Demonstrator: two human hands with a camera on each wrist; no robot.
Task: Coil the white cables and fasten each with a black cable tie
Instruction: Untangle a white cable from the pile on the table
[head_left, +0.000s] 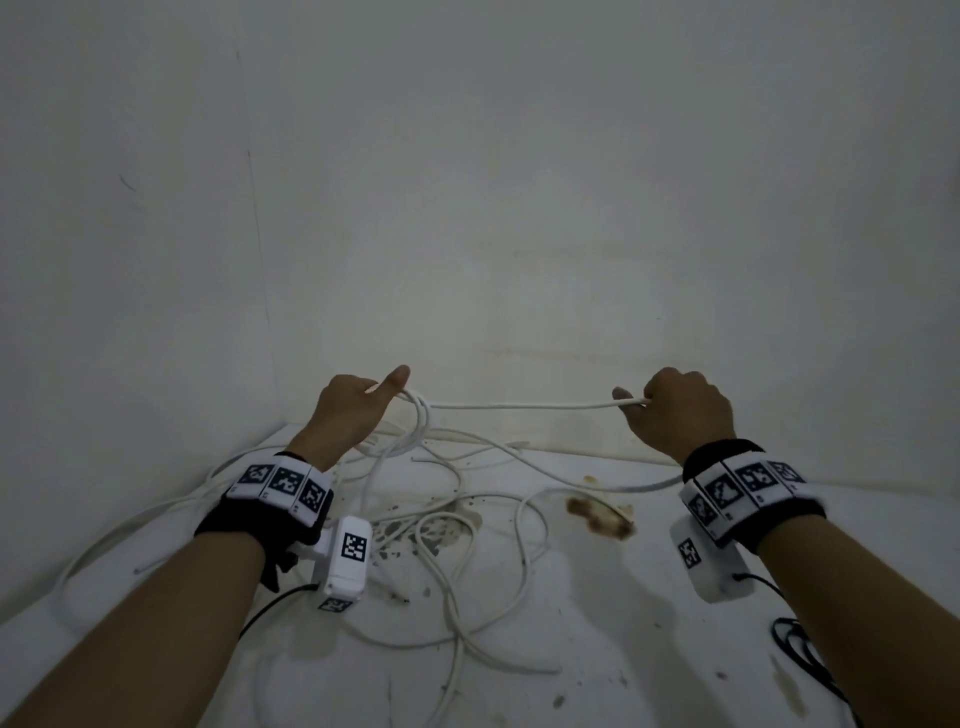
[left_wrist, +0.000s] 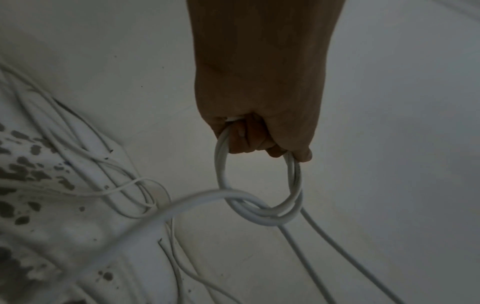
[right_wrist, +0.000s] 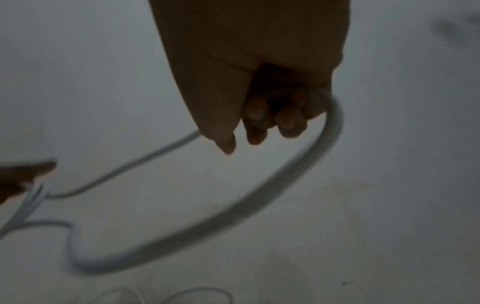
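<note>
1. Left hand (head_left: 358, 410): our fingers are curled round a small coil (left_wrist: 259, 197) of several loops, thumb raised, held above the far-left part of the table (head_left: 597, 597).
2. Right hand (head_left: 675, 410): fist closed on the same cable's straight run (head_left: 519, 406), stretched level between our hands.
3. Advice: we should likely bring each new loop to match the coil, keeping light tension.
4. Cable: white, smooth, round, springy; loose cables (head_left: 452, 545) lie tangled on the stained table.
5. Cable tie: none clearly seen.
</note>
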